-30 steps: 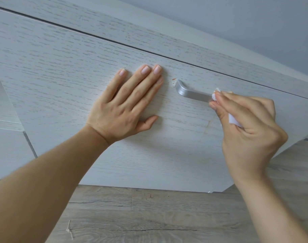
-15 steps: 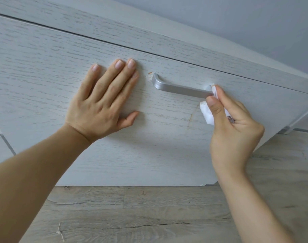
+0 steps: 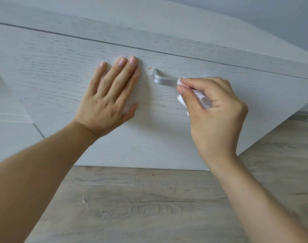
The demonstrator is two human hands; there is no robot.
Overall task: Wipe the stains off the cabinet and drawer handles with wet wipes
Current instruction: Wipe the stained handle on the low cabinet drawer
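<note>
A silver bar handle [image 3: 163,79] sits on a pale wood-grain drawer front [image 3: 62,71]. My right hand [image 3: 214,113] pinches a white wet wipe [image 3: 182,100] and holds it against the handle, hiding all of the bar but its left end. A small orange-brown stain [image 3: 149,68] marks the wood just left of the handle's end. My left hand [image 3: 111,97] lies flat on the drawer front to the left of the handle, fingers straight and together.
Above the drawer runs the cabinet's top edge [image 3: 184,41], with a grey wall [image 3: 255,14] behind. Another cabinet panel [image 3: 7,123] stands at the far left. Grey wood-plank floor [image 3: 149,207] stretches below the drawer.
My right hand with the wipe has slid left along the handle from its right end, covering most of the bar. My left hand stays flat on the drawer front.
</note>
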